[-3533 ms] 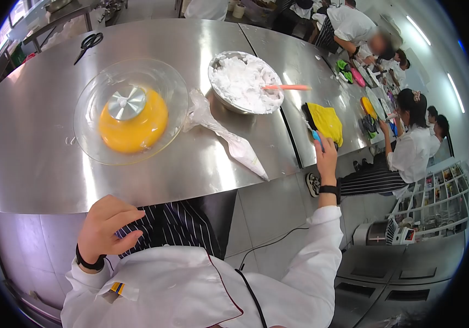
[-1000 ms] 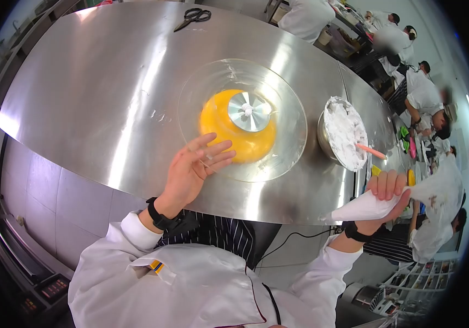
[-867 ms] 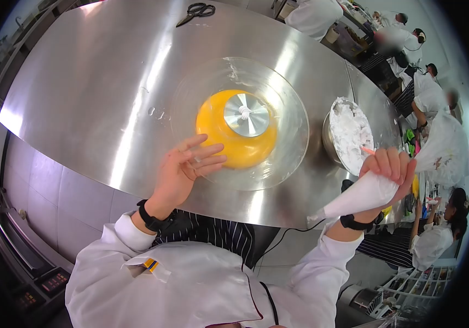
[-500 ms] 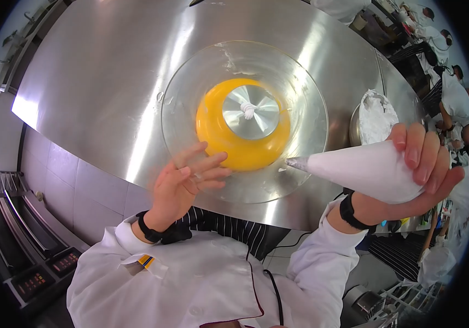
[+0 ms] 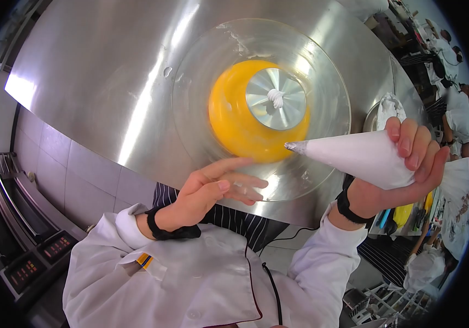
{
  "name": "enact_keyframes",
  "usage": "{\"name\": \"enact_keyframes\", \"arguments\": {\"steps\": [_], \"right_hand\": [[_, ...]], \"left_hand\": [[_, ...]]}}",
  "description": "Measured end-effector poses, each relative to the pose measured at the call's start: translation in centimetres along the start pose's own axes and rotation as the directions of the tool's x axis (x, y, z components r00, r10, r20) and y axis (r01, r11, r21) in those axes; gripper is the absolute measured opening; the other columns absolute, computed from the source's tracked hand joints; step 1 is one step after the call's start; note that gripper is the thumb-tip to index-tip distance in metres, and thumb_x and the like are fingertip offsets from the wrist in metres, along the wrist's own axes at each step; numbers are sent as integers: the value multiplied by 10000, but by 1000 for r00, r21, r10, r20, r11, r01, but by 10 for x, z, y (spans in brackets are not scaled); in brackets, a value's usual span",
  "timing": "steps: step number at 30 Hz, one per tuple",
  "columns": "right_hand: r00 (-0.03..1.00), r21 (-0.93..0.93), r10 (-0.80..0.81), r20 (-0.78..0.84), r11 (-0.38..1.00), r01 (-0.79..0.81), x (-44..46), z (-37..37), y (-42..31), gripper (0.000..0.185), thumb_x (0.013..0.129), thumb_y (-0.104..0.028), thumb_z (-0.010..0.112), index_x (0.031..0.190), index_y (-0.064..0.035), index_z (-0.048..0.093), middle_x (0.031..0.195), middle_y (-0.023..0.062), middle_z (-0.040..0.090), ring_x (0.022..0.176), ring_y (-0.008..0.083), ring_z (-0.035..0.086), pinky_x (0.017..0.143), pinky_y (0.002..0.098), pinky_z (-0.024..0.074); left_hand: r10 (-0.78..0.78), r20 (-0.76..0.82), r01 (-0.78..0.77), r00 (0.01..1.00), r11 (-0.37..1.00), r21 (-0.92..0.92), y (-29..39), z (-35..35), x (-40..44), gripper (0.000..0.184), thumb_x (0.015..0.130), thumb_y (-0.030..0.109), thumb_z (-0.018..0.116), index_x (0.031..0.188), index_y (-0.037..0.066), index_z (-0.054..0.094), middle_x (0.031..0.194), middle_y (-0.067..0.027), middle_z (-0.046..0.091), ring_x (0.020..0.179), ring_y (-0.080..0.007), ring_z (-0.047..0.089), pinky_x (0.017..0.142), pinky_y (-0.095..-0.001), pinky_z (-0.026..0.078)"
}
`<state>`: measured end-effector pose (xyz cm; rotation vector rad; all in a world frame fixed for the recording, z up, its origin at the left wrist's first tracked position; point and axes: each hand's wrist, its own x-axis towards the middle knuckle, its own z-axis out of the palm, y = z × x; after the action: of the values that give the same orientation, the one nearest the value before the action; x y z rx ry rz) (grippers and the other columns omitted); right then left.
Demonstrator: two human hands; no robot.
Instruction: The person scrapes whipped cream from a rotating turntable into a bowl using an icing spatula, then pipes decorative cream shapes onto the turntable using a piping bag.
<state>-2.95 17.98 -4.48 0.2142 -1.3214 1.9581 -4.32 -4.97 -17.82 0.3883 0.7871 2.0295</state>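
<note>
My right hand (image 5: 417,153) is wrapped round a piping bag (image 5: 357,158) filled with white cream. The bag's metal tip (image 5: 295,146) points left, above the yellow base of a cake turntable. My left hand (image 5: 215,188) is open, fingers spread, at the near rim of the clear turntable plate (image 5: 190,147); whether it touches the plate I cannot tell. Through the plate shows the yellow base (image 5: 229,120). A small piped swirl of white cream (image 5: 275,98) sits on the round silver centre (image 5: 294,112).
A metal bowl (image 5: 371,121) of white cream (image 5: 390,109) stands behind my right hand on the steel table (image 5: 103,71). Tools with coloured handles (image 5: 404,214) lie beyond my right wrist. Several people in white work at the far right. An oven-like unit (image 5: 32,246) stands at the left.
My left hand has moved right along the plate's near edge. The turntable appears further right and up as the view shifts. The piping bag stays in my right hand.
</note>
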Motion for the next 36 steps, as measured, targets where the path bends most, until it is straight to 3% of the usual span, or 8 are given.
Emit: {"name": "enact_keyframes", "arguments": {"steps": [5, 7, 9, 12, 18, 25, 30, 36], "right_hand": [[1000, -12, -29, 7, 1000, 29, -3, -8, -5, 427, 915, -215, 375, 497, -185, 297, 539, -33, 401, 584, 100, 401, 663, 276, 344], [998, -13, -50, 38, 999, 50, -5, -11, -10, 411, 912, -213, 379, 508, -184, 311, 553, -41, 405, 594, 97, 408, 673, 271, 343], [998, -20, -51, 29, 998, 51, -9, -8, -7, 403, 911, -213, 381, 514, -183, 317, 557, -43, 401, 594, 96, 405, 674, 271, 340], [997, -43, -67, 29, 997, 68, -14, -2, -11, 388, 909, -217, 381, 526, -180, 332, 560, -47, 396, 596, 96, 401, 675, 273, 335], [975, 75, -223, -27, 972, 224, -20, 1, -24, 338, 877, -197, 441, 552, -172, 349, 566, -57, 390, 610, 79, 388, 656, 264, 319], [995, 62, -87, -39, 994, 89, -21, -2, -8, 331, 881, -201, 438, 566, -174, 341, 560, -64, 382, 566, 74, 373, 635, 251, 315], [976, 20, -205, -78, 978, 207, -24, 4, -4, 303, 867, -159, 451, 591, -169, 327, 573, -63, 363, 569, 60, 370, 630, 228, 306], [982, -22, -173, -76, 985, 172, -27, 4, 7, 293, 851, -157, 484, 603, -145, 328, 607, -51, 380, 582, 63, 371, 628, 229, 301]], "left_hand": [[-66, 91, 63, 994, 998, 30, -8, -4, -7, 410, 920, 200, 455, 1278, 17, 380, 1075, -165, 592, 884, -202, 597, 776, -327, 479], [-221, 403, 4, 888, 880, 474, -2, 9, -9, 285, 898, 164, 502, 1132, 7, 458, 923, -106, 622, 763, -144, 592, 678, -284, 475], [-101, 496, -138, 862, 896, 422, -4, 39, 2, 188, 885, 139, 520, 1004, 4, 465, 791, -64, 586, 660, -113, 558, 592, -263, 448], [-169, 362, 219, 917, 970, -102, -15, 83, 32, 138, 931, 162, 450, 895, 31, 421, 692, 3, 451, 611, -75, 399, 551, -234, 360], [-122, 277, 235, 953, 875, -422, -31, 119, 57, 217, 958, 254, 413, 883, 52, 389, 732, 30, 409, 667, -50, 377, 586, -217, 354], [-56, 181, 88, 982, 981, -172, -30, 116, 73, 273, 965, 246, 376, 1120, 21, 375, 914, -16, 442, 816, -76, 407, 711, -240, 402], [44, 244, 44, 969, 938, -344, -14, 108, 71, 427, 976, 282, 326, 1296, 3, 276, 1154, -50, 444, 1018, -90, 424, 893, -253, 375], [-152, 189, 213, 970, 906, -365, -10, 94, 65, 315, 986, 308, 276, 976, 22, 408, 812, -9, 440, 729, -87, 394, 685, -231, 367]]}}
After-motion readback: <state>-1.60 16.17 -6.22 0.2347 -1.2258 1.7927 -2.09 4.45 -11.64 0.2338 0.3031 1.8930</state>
